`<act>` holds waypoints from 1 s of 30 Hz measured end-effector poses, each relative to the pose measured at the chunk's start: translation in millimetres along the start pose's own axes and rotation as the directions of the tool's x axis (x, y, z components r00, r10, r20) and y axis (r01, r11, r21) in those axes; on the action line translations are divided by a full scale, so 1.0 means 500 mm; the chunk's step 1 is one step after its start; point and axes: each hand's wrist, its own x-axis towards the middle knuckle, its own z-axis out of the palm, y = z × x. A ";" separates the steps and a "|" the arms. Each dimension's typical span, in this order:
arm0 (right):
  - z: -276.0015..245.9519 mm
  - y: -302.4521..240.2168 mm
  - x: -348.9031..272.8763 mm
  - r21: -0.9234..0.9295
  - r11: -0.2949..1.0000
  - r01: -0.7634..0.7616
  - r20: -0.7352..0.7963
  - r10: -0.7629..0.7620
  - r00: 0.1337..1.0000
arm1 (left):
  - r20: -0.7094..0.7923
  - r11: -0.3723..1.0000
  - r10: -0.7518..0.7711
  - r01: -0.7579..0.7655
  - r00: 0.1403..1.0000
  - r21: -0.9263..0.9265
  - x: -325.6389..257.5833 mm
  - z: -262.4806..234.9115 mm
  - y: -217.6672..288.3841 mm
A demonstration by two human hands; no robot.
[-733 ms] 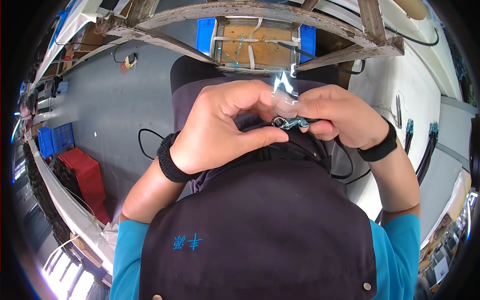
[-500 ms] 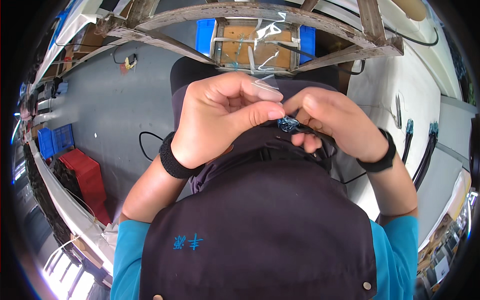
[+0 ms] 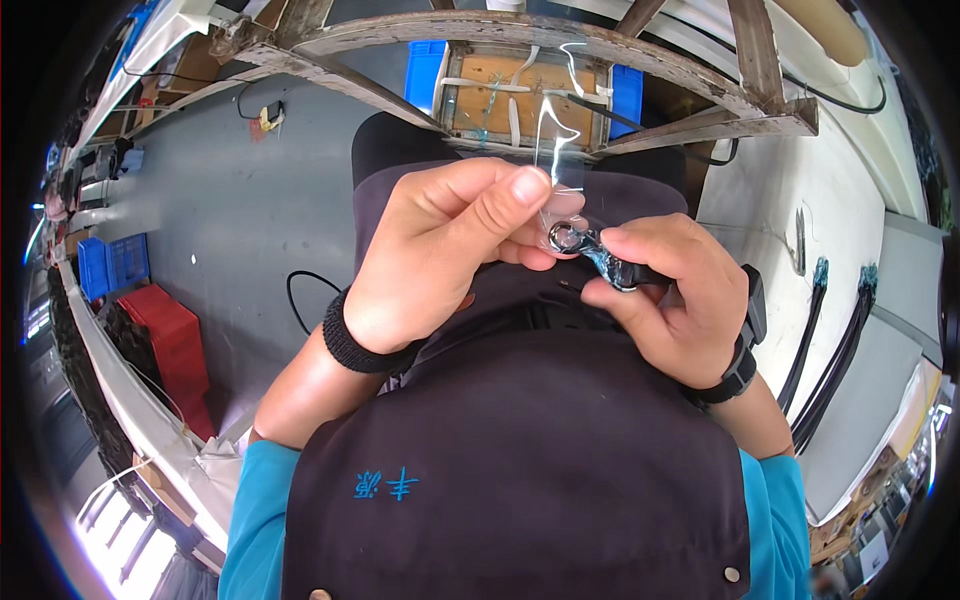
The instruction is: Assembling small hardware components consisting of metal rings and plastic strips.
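A thin clear plastic sleeve (image 3: 558,135) stands up from the fingers of my left hand (image 3: 430,245), pinched between thumb and fingertips. My right hand (image 3: 690,295) grips a black cord-like piece with a shiny blue end (image 3: 603,262) between thumb and fingers. A dark ring shows at its tip, touching or just inside the sleeve's lower part; which of the two I cannot tell. The two hands are close together above my dark apron (image 3: 520,420). On the right-hand table lie several similar black cords with blue ends (image 3: 865,285).
A worn wooden frame (image 3: 520,38) crosses in front of me, over a wood-bottomed box (image 3: 480,105) and a blue bin (image 3: 424,75). A slim metal tool (image 3: 800,240) lies on the white table (image 3: 745,190). Red crate (image 3: 165,350) and blue crate (image 3: 110,265) stand at left.
My right hand has turned, bringing its thumb below the blue end, and the ring now shows. My left fingers have shifted on the sleeve, which stands more upright.
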 end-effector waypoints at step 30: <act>-0.002 0.008 0.023 0.342 0.611 -0.714 0.482 0.538 0.691 | 0.008 0.995 0.087 -0.087 0.996 -0.044 -0.054 -0.006 -0.057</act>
